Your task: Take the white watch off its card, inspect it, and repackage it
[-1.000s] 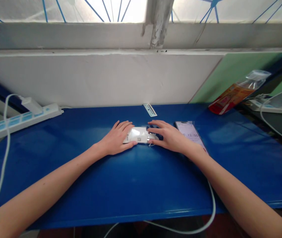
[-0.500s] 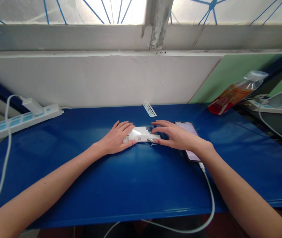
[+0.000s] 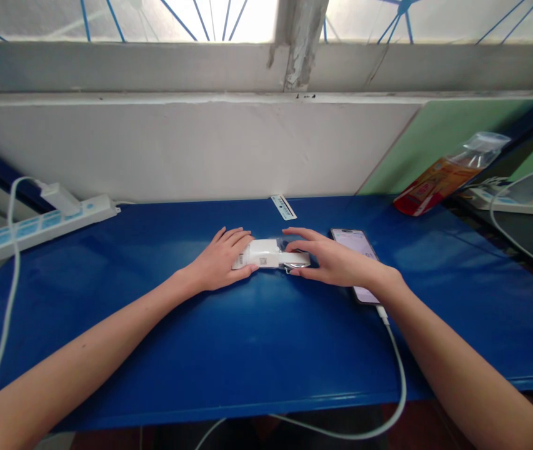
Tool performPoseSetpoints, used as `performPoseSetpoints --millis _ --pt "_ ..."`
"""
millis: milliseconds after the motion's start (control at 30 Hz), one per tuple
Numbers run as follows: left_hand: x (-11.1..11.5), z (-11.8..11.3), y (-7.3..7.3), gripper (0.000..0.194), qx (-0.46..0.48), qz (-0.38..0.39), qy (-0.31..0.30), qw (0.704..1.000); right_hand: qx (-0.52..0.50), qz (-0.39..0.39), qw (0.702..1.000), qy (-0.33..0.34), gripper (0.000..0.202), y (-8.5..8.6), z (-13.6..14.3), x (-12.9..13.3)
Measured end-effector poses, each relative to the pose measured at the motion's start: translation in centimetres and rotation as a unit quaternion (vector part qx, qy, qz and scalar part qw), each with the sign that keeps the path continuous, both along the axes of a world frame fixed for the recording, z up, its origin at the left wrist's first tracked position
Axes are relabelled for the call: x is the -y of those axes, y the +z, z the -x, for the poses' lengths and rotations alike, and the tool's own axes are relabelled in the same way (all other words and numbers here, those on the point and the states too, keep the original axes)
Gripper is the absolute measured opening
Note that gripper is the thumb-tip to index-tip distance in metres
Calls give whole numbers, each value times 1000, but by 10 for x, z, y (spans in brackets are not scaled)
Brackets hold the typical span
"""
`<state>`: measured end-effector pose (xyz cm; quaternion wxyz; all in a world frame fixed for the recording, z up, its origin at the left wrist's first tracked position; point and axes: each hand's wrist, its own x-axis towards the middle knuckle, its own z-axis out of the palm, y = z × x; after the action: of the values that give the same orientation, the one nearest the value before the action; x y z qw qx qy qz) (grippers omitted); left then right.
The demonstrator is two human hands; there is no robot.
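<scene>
My left hand (image 3: 223, 259) lies over the left end of a small white packet (image 3: 268, 250) with printed codes, its thumb along the near edge and its fingers at the far edge. The packet is flat on the blue table. A narrow white strip with a shiny metal part (image 3: 298, 260) sticks out at the packet's right end, in a clear wrapping. My right hand (image 3: 329, 255) curves round this strip, with the thumb at its near side and fingertips at its far side. What the strip is cannot be made out.
A phone (image 3: 351, 240) with a white charging cable (image 3: 395, 340) lies partly under my right wrist. Behind the packet lies a small printed card (image 3: 283, 207). A power strip (image 3: 45, 226) stands at the left, a tilted drink bottle (image 3: 444, 178) at the right. The blue table (image 3: 229, 356) meets a wall.
The white strip has shifted slightly to the right, out from the packet's end, and more of its metal part shows. My left hand and the packet have stayed nearly still.
</scene>
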<state>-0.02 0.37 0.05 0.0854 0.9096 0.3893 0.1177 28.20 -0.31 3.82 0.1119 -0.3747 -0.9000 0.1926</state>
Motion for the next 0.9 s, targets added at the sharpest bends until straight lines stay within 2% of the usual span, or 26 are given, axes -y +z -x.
performPoseSetpoints --millis 167,300,367,467,533,600,700,767,833,900 --pt "1 -1 1 59 -3 4 1 1000 -37 -7 998 -59 36 8 -10 -6" --pt "4 -2 1 61 -10 5 -3 1000 -106 -33 978 -176 34 4 -5 -8" --pt "6 -3 1 61 -9 5 -1 1000 -170 -36 962 -211 31 1 2 -6" --pt "9 -6 2 60 -14 8 2 1000 -269 -2 939 -213 26 -4 13 -2" --pt "11 -8 3 59 -18 11 3 1000 -337 59 915 -214 24 -7 21 0" --pt "14 -10 4 58 -23 14 6 1000 -425 146 867 -213 26 -12 30 1" --pt "17 -14 4 60 -34 13 14 999 -570 283 746 -196 38 -16 42 4" --pt "19 -15 4 61 -40 10 18 999 -620 351 671 -206 47 -13 45 6" --pt "20 -16 4 62 -42 10 21 999 -645 390 617 -227 43 -5 45 7" --pt "19 -15 4 64 -41 12 22 999 -659 411 584 -238 30 7 45 8"
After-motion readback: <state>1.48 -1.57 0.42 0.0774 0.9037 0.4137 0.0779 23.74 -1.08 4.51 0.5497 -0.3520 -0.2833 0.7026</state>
